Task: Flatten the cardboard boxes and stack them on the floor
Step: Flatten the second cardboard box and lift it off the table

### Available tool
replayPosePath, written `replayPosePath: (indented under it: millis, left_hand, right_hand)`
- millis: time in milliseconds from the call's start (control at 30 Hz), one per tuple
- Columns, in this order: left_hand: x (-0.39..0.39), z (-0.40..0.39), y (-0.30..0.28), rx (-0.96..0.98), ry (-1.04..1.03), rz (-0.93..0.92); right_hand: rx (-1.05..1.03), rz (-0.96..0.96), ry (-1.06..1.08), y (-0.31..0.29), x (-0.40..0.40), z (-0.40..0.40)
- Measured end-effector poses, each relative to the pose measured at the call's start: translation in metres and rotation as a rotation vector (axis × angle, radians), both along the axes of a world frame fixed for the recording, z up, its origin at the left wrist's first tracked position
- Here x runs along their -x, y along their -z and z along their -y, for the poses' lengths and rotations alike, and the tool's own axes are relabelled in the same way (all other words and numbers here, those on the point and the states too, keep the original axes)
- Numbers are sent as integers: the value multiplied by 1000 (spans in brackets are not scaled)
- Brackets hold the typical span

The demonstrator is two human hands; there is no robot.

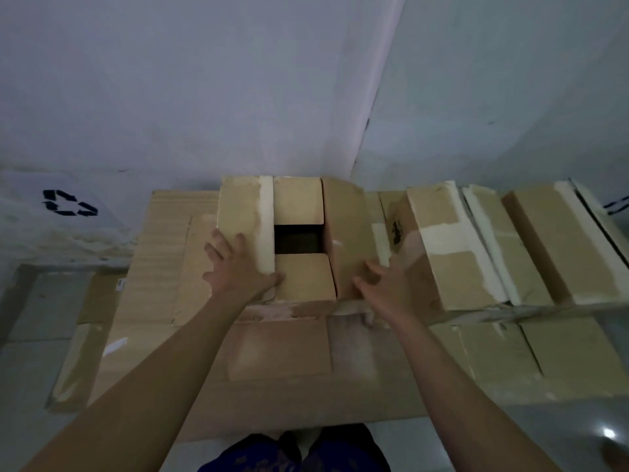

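Observation:
A brown cardboard box (299, 199) stands in the middle against the wall, its top flaps partly folded in with a dark square gap between them. My left hand (235, 267) lies flat on the box's left flap, fingers spread, thumb at the near flap's edge. My right hand (381, 284) rests with curled fingers on the box's right near corner. Under and in front of the box lies a pile of flattened cardboard (272, 379) on the floor.
Further upright boxes (456, 253) with pale tape stand in a row to the right along the wall. A white sheet with a recycling mark (69, 202) leans at the left. Grey floor (30, 369) shows left and at the lower right. My legs are at the bottom edge.

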State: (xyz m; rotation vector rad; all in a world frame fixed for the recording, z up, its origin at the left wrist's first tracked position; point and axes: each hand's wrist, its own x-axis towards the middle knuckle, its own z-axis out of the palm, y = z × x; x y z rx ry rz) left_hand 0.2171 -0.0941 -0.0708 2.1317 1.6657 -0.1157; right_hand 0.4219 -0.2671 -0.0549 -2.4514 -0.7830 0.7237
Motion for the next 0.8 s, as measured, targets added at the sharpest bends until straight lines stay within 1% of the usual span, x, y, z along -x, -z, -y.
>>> replayPosePath:
  millis: [33, 67, 100, 167, 200, 233, 267, 333, 367, 400, 467, 533, 600, 667, 700, 733, 800]
  left_hand:
    - [0, 1, 0, 1, 4, -6]
    - [0, 1, 0, 5, 7, -8]
    - [1, 1, -2, 12, 11, -5]
    - [5, -2, -6, 31, 14, 15]
    - [8, -4, -10, 36, 17, 40]
    - [11, -5, -14, 50, 12, 96]
    - [15, -7, -20, 80, -11, 204]
    - [26, -8, -38, 183, -107, 524]
    - [32, -7, -48, 232, -154, 655]
    - [40, -7, -58, 249, -191, 733]
    - [56, -11, -73, 163, -264, 765]
    - [74, -17, -81, -11, -312, 681]
    - [90, -24, -83, -165, -263, 483]
    - [103, -30, -75, -258, -163, 237]
    - [108, -31, -69, -313, -108, 133]
    - [111, -31, -63, -357, -44, 41]
    - [112, -31, -49, -360, 74, -66]
  right_hand:
    - [55, 1, -55, 10, 10, -5]
    - [50, -45, -86, 16, 21, -10]
    - [5, -142, -80, 20, 33, -14]
    - [-80, -364, 17, 25, 51, -19]
    - [-105, -393, 51, 26, 56, -20]
    - [-132, -356, 64, 27, 58, -21]
    - [-160, -259, 60, 27, 58, -23]
    - [-156, 46, -16, 26, 57, -27]
    - [-145, 195, -83, 24, 57, -32]
    - [-143, 309, -162, 21, 58, -38]
    - [-135, 418, -346, 14, 64, -53]
    - [-116, 399, -519, 10, 73, -71]
    - [-17, 323, -624, 8, 77, -89]
    - [123, 258, -649, 3, 80, -103]
    - [158, 241, -639, -2, 81, -108]
    - [152, 243, -623, -10, 83, -111]
    - [16, 307, -580, -32, 85, -115]
